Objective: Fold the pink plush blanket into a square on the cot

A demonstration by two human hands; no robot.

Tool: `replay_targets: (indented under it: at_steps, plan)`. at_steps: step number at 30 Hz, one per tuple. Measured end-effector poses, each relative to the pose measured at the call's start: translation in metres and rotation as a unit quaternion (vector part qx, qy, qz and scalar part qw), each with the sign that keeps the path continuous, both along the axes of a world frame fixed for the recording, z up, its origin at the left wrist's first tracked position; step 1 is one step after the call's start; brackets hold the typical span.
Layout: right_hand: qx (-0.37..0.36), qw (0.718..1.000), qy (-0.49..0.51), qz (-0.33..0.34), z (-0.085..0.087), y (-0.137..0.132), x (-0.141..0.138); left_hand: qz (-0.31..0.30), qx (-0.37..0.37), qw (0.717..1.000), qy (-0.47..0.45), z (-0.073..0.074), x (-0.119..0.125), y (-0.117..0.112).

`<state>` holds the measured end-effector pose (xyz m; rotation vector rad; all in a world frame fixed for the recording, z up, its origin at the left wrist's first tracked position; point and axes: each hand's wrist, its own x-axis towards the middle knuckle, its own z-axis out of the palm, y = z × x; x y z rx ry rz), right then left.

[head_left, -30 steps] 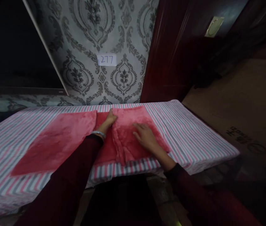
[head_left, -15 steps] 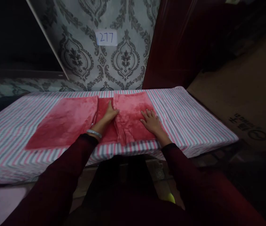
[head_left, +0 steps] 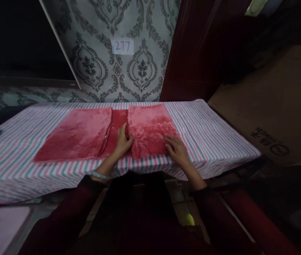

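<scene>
A red plush cloth (head_left: pixel 81 131), perhaps a blanket, lies with its two sides folded in toward the middle. A darker red strip (head_left: pixel 118 118) shows between the folded panels. My left hand (head_left: pixel 123 142) rests at the inner edge of the right panel (head_left: pixel 150 122), its thumb on that edge and its fingers apart over the strip. On the lower right part of the same panel lies my right hand (head_left: pixel 178 150), fingers stretched out and thumb apart. Several wrinkles run across the panel between my hands.
A striped cloth (head_left: pixel 206 131) covers the table beneath. Behind it is patterned wallpaper with a paper marked 277 (head_left: pixel 123 46). A dark screen (head_left: pixel 25 42) is at the left, a cardboard box (head_left: pixel 278 106) at the right. Something yellow-green (head_left: pixel 189 219) sits below the table.
Both hands have slid nearer to me along the right panel. Its near edge, bunched by my left hand before, now lies flatter. The camera view has shifted slightly.
</scene>
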<state>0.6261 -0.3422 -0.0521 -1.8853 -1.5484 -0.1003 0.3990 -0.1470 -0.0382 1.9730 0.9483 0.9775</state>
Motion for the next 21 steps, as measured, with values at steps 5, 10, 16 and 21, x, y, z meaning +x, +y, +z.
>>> replay_targets:
  at_steps: [5, 10, 16, 21]
  plan:
    - [0.007, 1.000, -0.007, -0.009, -0.011, -0.016, 0.009, -0.033, 0.035, 0.997, 0.064, -0.004, -0.028, -0.042]
    - [-0.007, 1.000, -0.016, -0.005, -0.016, -0.013, 0.013, -0.053, 0.034, 0.996, 0.064, -0.009, -0.026, -0.053]
    - [-0.038, 0.998, -0.030, 0.032, -0.014, -0.010, 0.023, -0.098, -0.016, 0.994, 0.036, -0.006, -0.020, -0.038]
    - [-0.043, 0.996, -0.048, 0.066, -0.011, -0.006, 0.032, -0.138, 0.039, 0.986, 0.079, 0.008, -0.019, -0.023]
